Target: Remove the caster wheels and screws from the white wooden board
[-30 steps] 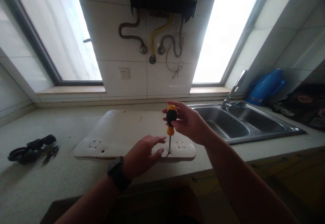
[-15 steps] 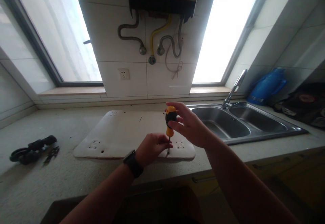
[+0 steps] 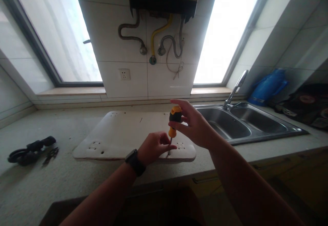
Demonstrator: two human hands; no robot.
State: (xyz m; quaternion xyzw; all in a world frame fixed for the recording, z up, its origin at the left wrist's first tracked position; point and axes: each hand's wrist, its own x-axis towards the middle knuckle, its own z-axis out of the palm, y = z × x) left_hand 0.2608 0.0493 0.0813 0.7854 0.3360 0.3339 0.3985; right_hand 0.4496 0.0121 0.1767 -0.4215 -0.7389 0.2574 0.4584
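1. At the near edge of the desk [image 3: 51,185], a white board [image 3: 123,135] lies flat.
2. The right hand [image 3: 194,127] is closed around the screwdriver [image 3: 173,122], upright, tip on the board's near right corner.
3. The left hand [image 3: 153,147] pinches the shaft low.
4. The screwdriver looks light and stiff; best held by its handle.

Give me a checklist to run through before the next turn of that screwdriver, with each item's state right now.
1. Right hand grips the screwdriver handle: ok.
2. Left hand fingers pinch the shaft near the tip: ok.
3. Screwdriver upright: not ok, handle leans right.
4. Tip seated in a screw head: cannot tell, too small and partly hidden.
5. White board lies flat on the countertop: ok.
6. Board's near edge back from the counter edge: ok.
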